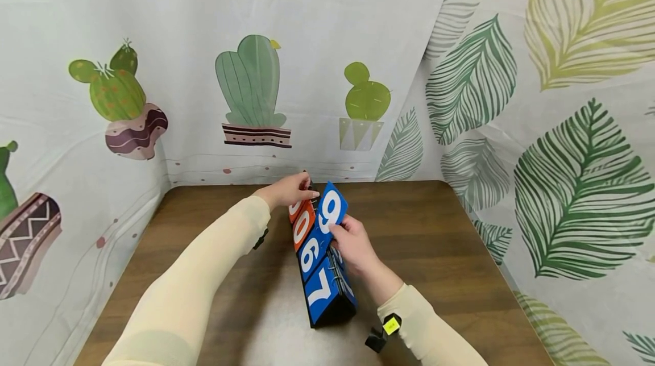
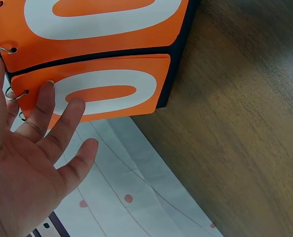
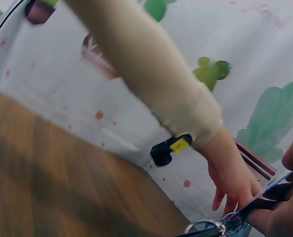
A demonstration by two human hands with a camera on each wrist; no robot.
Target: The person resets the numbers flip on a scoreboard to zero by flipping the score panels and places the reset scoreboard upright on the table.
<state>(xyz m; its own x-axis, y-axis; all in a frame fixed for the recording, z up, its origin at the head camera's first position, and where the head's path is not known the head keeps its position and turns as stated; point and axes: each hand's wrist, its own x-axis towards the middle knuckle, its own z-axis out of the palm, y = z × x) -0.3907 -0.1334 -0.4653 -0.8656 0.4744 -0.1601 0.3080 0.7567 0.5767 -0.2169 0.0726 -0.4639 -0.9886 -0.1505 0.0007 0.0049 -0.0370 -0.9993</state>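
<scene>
A black tent-shaped flip scoreboard [image 1: 335, 310] stands on the table, its length running away from me. Orange cards [image 1: 303, 228] with white zeros hang at its far part, and blue cards [image 1: 318, 292] with white digits at the near part. My right hand [image 1: 355, 244] pinches one blue number card [image 1: 331, 209], which is raised off the ridge at a slant. At the far end, my left hand [image 1: 289, 190] holds the ridge by its metal rings [image 2: 19, 94]; its other fingers spread over an orange zero card [image 2: 131, 111] in the left wrist view. The left thumb is partly hidden.
The brown wooden table [image 1: 419, 252] extends on both sides of the scoreboard. Behind it hangs a white cloth [image 1: 317, 8] printed with cacti, and a leaf-patterned cloth [image 1: 563, 195] hangs at the right. A black wrist device with a yellow label [image 1: 391, 325] sits on the right sleeve.
</scene>
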